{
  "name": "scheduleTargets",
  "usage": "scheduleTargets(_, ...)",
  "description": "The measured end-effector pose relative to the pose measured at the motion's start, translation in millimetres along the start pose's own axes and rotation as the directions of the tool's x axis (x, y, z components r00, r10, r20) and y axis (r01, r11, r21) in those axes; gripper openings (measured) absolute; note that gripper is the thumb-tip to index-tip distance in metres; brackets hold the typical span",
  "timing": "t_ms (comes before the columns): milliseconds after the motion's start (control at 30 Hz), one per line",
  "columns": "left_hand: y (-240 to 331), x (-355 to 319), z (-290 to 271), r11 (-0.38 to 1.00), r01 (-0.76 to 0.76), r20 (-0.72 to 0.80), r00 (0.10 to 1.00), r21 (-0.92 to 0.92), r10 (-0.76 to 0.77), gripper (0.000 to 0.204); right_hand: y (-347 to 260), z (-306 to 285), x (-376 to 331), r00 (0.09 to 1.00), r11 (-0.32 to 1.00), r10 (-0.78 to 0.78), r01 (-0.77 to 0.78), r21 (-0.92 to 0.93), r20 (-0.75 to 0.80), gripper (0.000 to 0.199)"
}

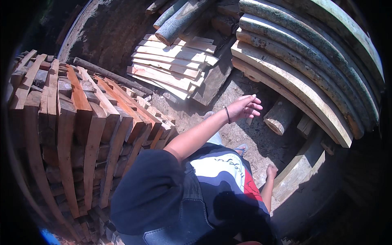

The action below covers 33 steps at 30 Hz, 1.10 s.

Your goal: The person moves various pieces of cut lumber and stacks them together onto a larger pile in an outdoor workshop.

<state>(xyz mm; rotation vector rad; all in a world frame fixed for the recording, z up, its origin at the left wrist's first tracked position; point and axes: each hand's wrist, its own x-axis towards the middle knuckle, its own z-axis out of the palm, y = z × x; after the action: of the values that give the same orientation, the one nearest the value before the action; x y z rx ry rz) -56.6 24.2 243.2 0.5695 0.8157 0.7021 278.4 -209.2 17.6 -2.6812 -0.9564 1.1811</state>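
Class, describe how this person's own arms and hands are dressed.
The left arm has a short, dark sleeve and a thin, dark bracelet at the wrist. The right forearm is uncovered. No gloves show on either hand.

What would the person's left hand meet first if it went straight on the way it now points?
Probably the stacked timber, at its lower edge. The left hand might pass above it or reach the nearby short log instead; depth is unclear.

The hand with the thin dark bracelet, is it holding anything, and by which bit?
No, nothing shows in that bare left hand; it's loosely curled.
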Motion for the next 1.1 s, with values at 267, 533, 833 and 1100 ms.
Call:
scheduleTargets(267,-77.1,-5.4,-293.6,0.962,0.096,-0.759,0.597,-0.254,-0.26,0.025,-182.2,144.5,-38.6,0.814,0.966,-0.092,-0.066,0.249,0.573,0.025)
scheduleTargets(533,-165.4,-58.3,-510.9,0.851,0.266,-0.715,0.461,-0.454,-0.526,0.027,-537.8,450.0,7.9,0.559,0.988,-0.127,0.142,0.056,0.819,0.038)
scheduleTargets(833,-234.3,-107.8,-608.6,0.7,-0.14,-0.708,0.262,-0.7,-0.656,0.023,-680.6,690.5,-17.0,0.969,1.0,-0.02,0.02,0.002,0.245,0.062)
scheduleTargets(1100,-301.7,-87.9,-588.0,0.734,0.18,-0.644,0.375,-0.655,-0.666,0.022,-639.3,683.0,-21.8,0.932,0.95,-0.211,0.267,-0.165,0.294,0.071)
